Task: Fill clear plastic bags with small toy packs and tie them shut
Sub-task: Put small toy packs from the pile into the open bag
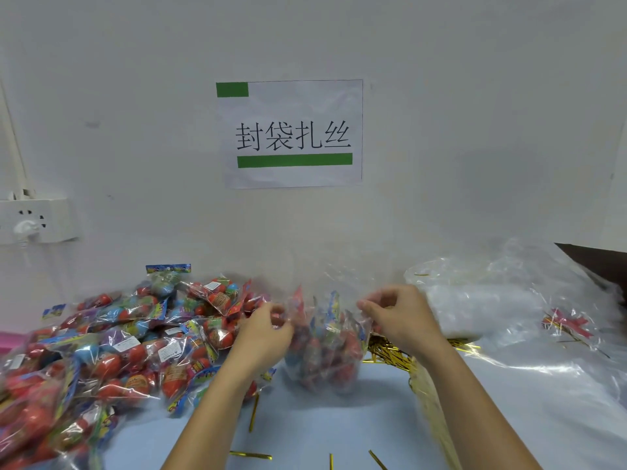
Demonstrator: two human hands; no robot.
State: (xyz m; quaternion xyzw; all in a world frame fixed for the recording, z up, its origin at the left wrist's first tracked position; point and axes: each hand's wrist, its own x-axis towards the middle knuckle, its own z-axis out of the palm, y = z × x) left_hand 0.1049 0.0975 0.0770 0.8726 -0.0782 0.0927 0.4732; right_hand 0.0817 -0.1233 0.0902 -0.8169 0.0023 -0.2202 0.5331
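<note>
A clear plastic bag [322, 354] stands upright at the table's middle, holding several red and blue toy packs. My left hand [263, 329] pinches the bag's upper left edge. My right hand [398, 317] pinches its upper right edge, so the mouth is spread between them. A big heap of loose toy packs [112, 351] lies to the left. Gold twist ties [390, 352] are piled just right of the bag, under my right wrist.
A stack of empty clear bags [481, 300] lies at the right, with a small red-tied bundle [566, 325] beyond it. Loose gold ties [251, 455] lie on the blue table near the front. A wall with a paper sign [291, 134] and a socket [34, 220] stands behind.
</note>
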